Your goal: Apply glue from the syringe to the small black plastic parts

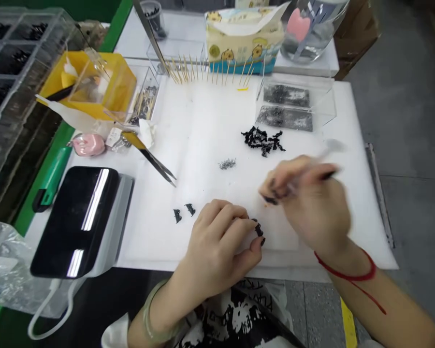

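My left hand rests low over the white board, its thumb and fingertips closed on a small black piece with a jagged edge. To its left lie two similar small black pieces. My right hand is raised to the right, smeared by motion. Its fingers are closed around something slim and partly see-through, too blurred to name. Beyond the hands are a heap of black jagged pieces and a small patch of silvery grains. Tweezers with yellow grips lie to the left.
Wooden toothpicks stand in a row along the back, before a tissue pack. Clear boxes with grey slabs sit back right. At left are a yellow bin, a green-handled cutter and a black-topped device.
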A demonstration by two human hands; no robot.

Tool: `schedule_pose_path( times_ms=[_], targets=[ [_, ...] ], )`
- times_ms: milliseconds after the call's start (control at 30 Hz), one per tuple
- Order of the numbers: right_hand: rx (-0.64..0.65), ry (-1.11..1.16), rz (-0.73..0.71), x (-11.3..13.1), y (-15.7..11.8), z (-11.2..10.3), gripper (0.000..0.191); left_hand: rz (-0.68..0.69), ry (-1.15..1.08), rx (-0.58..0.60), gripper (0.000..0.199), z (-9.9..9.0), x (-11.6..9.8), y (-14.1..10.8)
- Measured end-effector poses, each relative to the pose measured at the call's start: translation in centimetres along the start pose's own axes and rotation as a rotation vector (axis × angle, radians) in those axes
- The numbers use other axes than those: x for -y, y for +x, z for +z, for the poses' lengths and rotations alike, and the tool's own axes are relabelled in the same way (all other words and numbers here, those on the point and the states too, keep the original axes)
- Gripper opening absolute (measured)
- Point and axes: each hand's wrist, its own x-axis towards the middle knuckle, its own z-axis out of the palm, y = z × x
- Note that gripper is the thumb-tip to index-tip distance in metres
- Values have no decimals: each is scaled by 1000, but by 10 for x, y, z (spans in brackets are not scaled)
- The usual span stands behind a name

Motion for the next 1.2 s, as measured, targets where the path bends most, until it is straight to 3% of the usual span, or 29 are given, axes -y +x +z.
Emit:
schedule_pose_path(
  times_ms=[100,167,267,333,433,600,733,867,933,1033,1200],
  targets=[
    [-14,-2,23,9,9,-12,50,39,-7,-80,20,1,0,-2],
    [-131,-68,-19,24,7,-31,53,86,-25,-115,25,1,0,-5],
    [-304,-481,-97,43,-10,-59,26,142,-49,-130,31,1,1,-8],
    [-208,-739,-72,43,-27,-71,19,136,-67,-121,32,2,2,-10],
    [-51,-895,-47,29,-50,-77,19,109,-104,-105,30,2,2,-10],
    [-135,-1056,-107,21,-55,-93,21,79,-177,-143,29,0,1,-9],
    [-61,-1133,-257,41,-5,-100,26,27,-215,-177,29,-1,-1,-13],
    [177,-1253,-336,53,88,-77,23,8,-228,-229,40,1,-1,-16],
    [272,-1348,-304,51,137,-58,21,20,-228,-245,42,1,-1,-15],
    [318,-1464,-197,41,198,-36,28,39,-223,-256,40,3,1,-14],
    [377,-1521,-9,22,250,-31,35,103,-195,-324,39,17,12,-14]
  ],
)
